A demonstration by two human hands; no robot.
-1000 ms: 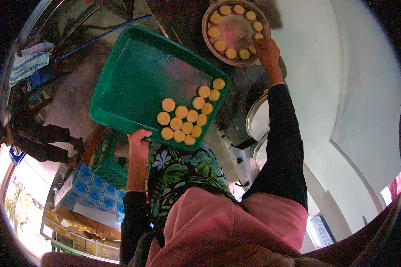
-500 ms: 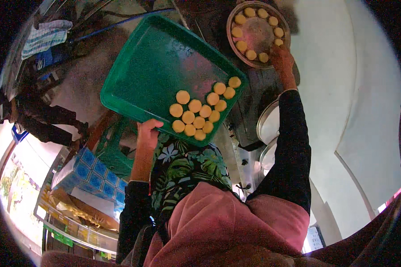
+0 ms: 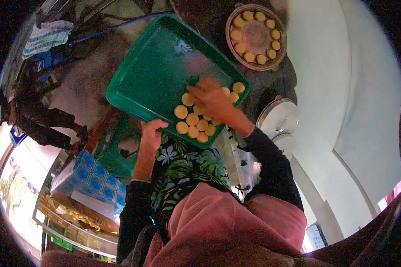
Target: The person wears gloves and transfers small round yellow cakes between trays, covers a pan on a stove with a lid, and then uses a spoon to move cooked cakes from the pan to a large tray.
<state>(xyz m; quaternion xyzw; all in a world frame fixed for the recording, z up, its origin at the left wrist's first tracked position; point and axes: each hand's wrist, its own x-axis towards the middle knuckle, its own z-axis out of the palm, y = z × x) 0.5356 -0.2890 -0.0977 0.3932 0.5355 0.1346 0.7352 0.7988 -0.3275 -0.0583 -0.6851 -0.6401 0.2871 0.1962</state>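
Observation:
My left hand (image 3: 152,133) grips the near edge of a green rectangular tray (image 3: 142,66), its thumb over the rim. Pale yellow, flat dough rounds (image 3: 192,119) cluster in the tray's near right part. Over that cluster is my right hand (image 3: 216,100), smeared by motion and covering several rounds; whether its fingers hold one does not show. Beyond the tray, at the upper right, a round brown pan (image 3: 256,38) has a ring of similar dough rounds (image 3: 235,34) along its inner wall, with its middle bare.
A pale round lid or dish (image 3: 280,116) lies at the right, beside a white wall (image 3: 329,89). At the lower left is a blue-patterned box (image 3: 91,173) above a glass-sided case. A striped cloth (image 3: 49,38) hangs at the far left.
My right hand has come back from the round pan to the rounds in the tray. The tray has shifted slightly to the right, still in my left hand.

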